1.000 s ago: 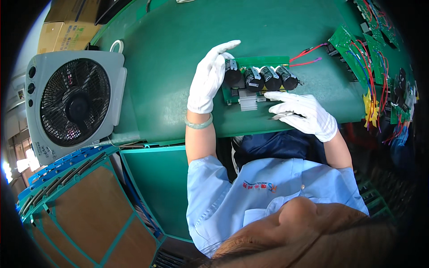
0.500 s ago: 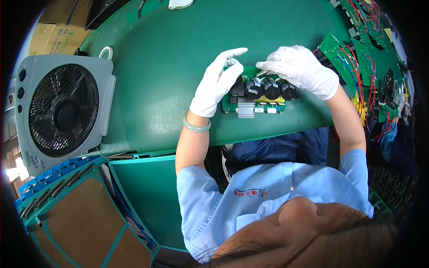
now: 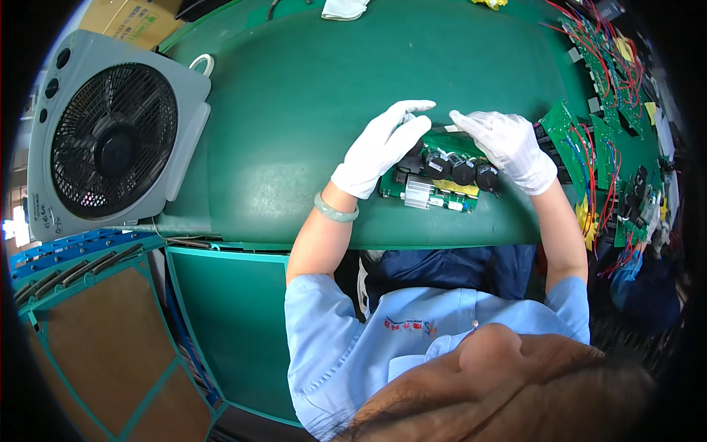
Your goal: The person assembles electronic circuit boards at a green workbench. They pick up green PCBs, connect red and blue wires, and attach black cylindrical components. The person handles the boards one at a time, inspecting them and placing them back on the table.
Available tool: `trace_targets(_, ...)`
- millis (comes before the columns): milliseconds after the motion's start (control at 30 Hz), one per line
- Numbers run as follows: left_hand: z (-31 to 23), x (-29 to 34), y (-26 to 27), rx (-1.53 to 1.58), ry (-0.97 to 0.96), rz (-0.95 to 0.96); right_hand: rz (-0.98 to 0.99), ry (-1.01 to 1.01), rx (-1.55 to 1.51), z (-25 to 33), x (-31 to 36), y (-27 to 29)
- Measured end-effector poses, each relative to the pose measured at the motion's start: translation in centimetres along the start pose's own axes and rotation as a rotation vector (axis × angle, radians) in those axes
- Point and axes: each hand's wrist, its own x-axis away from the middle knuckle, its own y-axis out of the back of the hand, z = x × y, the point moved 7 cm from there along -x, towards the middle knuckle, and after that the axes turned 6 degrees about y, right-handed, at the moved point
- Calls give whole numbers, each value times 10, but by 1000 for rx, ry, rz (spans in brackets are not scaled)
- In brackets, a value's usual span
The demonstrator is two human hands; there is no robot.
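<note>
A green circuit board [image 3: 462, 204] lies on the green table, carrying several black cylindrical capacitors [image 3: 462, 170], a yellow-wrapped part and a silver finned heat sink [image 3: 419, 191]. My left hand [image 3: 383, 151], in a white glove, grips the board's far left corner; the lower fingers are hidden behind the thumb. At the board's far right side is my right hand [image 3: 513, 149], also gloved, its fingers bent together over the back edge. A small pale piece [image 3: 452, 128] shows under its fingertips, too small to name. The right thumb is hidden.
A grey box fan [image 3: 118, 140] stands at the left. Several circuit boards [image 3: 563, 131] with red and blue wires are crowded along the right. A white cloth [image 3: 344, 9] and a yellow item [image 3: 492, 3] lie at the far edge. A cardboard box [image 3: 140, 22] sits behind the fan.
The whole view has shifted and turned slightly, so table, fan and board appear lower or tilted. Both hands remain at the board's far side; the right fingertips have straightened a little.
</note>
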Motion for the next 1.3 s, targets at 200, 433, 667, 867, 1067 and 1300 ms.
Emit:
trace_targets(200,19,-14,28,85,-94,-90,-212,-270,-501,-19,11,9)
trace_targets(433,14,-5,30,350,121,-85,-298,-795,-976,-11,83,-7)
trace_targets(667,12,-2,31,302,90,-100,-347,-765,-901,10,111,-10)
trace_targets(867,12,-3,32,276,75,-97,-434,-801,-881,24,135,8)
trace_targets(1067,9,-2,31,116,2,-69,-220,-705,-1361,68,109,11)
trace_targets(1300,-11,22,-4,-375,-125,-196,132,-589,-1326,82,74,-2)
